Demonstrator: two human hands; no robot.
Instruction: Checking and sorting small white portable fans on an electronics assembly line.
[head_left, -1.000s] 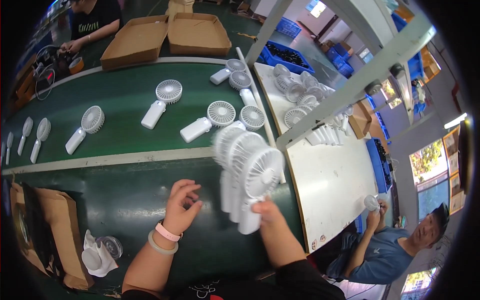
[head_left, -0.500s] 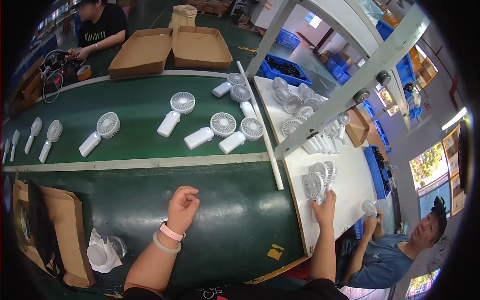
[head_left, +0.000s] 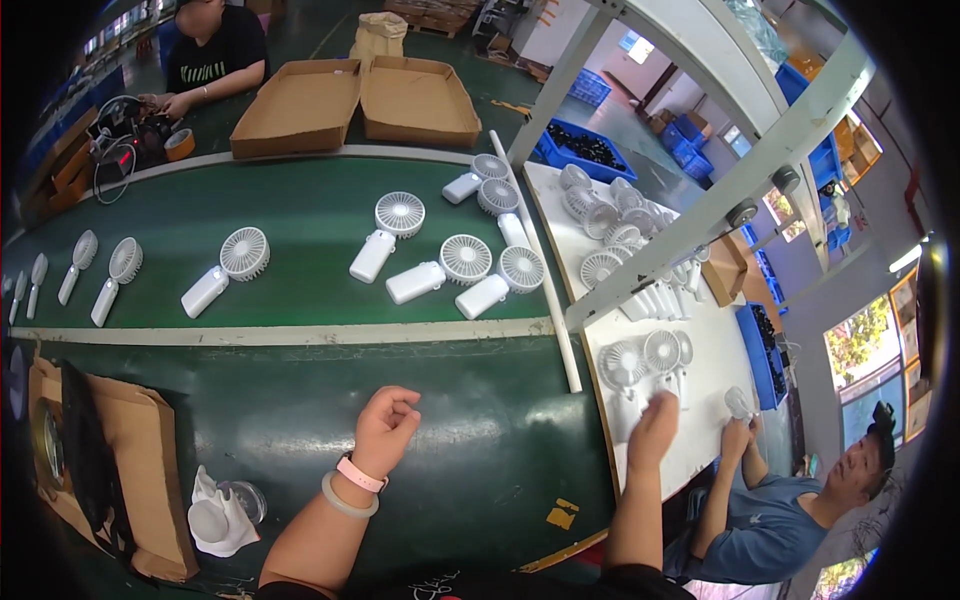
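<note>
My right hand [head_left: 653, 432] is over the white side table [head_left: 705, 400], closed at the handle of a white handheld fan [head_left: 622, 366]. Both are slightly blurred, and the fingertips are partly hidden. Two more white fans [head_left: 662, 351] stand close behind, just right of that one. Above the dark green bench [head_left: 480, 450] hovers my left hand [head_left: 388, 432], holding nothing. Its fingers are loosely curled, with a gap to the thumb. A pink band and a pale ring circle that wrist.
Several white fans lie on the green belt [head_left: 320, 290]; more crowd the side table's far end. A white rail [head_left: 540, 270] and a metal post [head_left: 700, 210] stand between. A co-worker [head_left: 765, 510] at right handles a fan. An open cardboard box [head_left: 150, 470] lies left.
The view has shifted, so most things sit farther right and lower. Against the table, my right hand and the front fan have moved left, away from the other two. My left hand keeps its pose.
</note>
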